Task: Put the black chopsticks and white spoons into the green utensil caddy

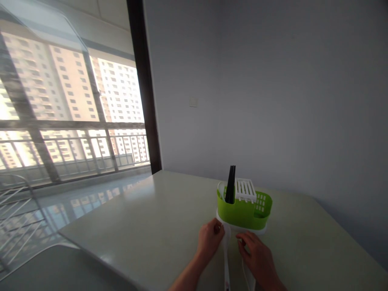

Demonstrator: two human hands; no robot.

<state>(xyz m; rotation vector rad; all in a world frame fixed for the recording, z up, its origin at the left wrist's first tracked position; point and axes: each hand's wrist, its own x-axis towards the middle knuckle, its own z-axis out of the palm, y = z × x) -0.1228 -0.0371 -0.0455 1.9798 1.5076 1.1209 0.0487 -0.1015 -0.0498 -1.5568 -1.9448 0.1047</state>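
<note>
A white long-handled spoon [226,252] lies on the table with its bowl toward the green holder and its handle toward me. My left hand [210,236] is closed, thumb and fingertips pinched at the left edge of the bowl. To the right, my right hand [257,254] hovers with bent fingers and a gap between thumb and forefinger, nothing visible between them. Partly hidden beneath it is another thin white item [247,275], its kind unclear. Just beyond both hands stands a green utensil holder [239,214] on a white base, with black chopsticks [230,184] upright inside.
A white slatted rack [245,189] sits across the holder's middle, and a white rounded utensil [221,188] leans in its left compartment. The pale table [145,226] reaches toward grey walls. A grey chair back [57,268] is at lower left, a wire rack [18,222] beyond.
</note>
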